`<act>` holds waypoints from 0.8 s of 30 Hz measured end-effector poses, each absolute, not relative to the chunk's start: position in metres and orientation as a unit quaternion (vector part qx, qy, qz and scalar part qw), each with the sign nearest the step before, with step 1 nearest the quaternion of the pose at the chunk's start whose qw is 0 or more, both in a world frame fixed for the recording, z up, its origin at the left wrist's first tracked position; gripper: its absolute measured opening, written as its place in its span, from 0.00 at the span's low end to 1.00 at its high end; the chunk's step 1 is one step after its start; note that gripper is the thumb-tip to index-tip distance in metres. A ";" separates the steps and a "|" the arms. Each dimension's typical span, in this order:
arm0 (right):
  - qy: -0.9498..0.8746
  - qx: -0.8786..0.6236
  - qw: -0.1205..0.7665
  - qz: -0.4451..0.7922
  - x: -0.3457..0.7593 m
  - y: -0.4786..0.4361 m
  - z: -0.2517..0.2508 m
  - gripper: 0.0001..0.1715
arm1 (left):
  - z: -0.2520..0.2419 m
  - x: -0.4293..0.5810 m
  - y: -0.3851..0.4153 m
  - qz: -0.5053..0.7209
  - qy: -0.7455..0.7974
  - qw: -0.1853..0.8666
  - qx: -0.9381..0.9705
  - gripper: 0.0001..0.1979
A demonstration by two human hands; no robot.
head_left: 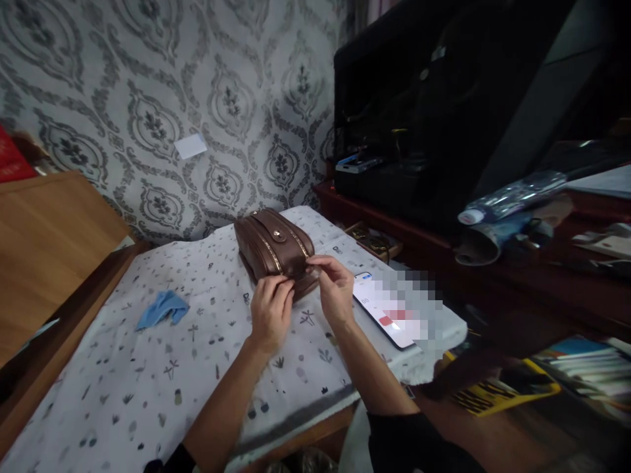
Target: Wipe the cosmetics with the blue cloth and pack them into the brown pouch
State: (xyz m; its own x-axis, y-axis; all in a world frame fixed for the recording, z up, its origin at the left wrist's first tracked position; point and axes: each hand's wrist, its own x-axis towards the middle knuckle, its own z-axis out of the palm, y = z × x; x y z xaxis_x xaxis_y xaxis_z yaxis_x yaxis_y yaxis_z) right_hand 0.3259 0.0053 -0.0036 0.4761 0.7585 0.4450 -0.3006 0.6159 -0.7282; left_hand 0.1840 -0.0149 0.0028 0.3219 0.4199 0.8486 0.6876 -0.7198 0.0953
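A brown leather bag [280, 246] lies on the patterned white cover [211, 368], with gold zips running along its top and a round metal stud on a tab. At the bag's near end, my left hand [271, 312] has its fingers curled against the lower edge. My right hand [335, 286] pinches the near right corner, close to the end of a zip. Whether a zip pull is between those fingers is too small to tell. Beside my right wrist lies a phone [379, 312] with a lit white screen. A crumpled blue cloth [163, 310] rests to the left.
A wooden board [59, 243] stands along the left side, and patterned wallpaper [227, 98] covers the back wall. On the right, a dark cabinet shelf holds a plastic bottle [513, 197]. A large black screen [424, 118] stands behind. Below right is a yellow plate [507, 394].
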 end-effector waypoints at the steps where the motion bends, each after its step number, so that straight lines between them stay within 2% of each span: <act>1: -0.386 -0.291 0.809 0.334 0.326 0.005 -0.003 0.04 | 0.003 0.184 -0.016 -0.468 -0.351 0.163 -0.794 0.09; 4: -0.348 -0.288 0.816 0.362 0.327 0.003 -0.001 0.05 | 0.001 0.186 -0.023 -0.436 -0.336 0.233 -0.802 0.09; 6: -0.330 -0.286 0.816 0.380 0.327 0.002 0.001 0.05 | -0.003 0.190 -0.026 -0.354 -0.331 0.255 -0.837 0.11; 10: -0.314 -0.282 0.820 0.387 0.325 0.001 0.005 0.06 | -0.006 0.205 -0.027 -0.143 -0.439 0.212 -0.861 0.26; 12: -0.315 -0.279 0.824 0.380 0.324 0.002 0.004 0.06 | -0.004 0.211 -0.025 -0.083 -0.486 0.187 -0.850 0.28; 24: -0.356 -0.313 0.809 0.349 0.326 0.001 0.000 0.05 | 0.000 0.214 -0.019 -0.046 -0.505 0.145 -0.850 0.26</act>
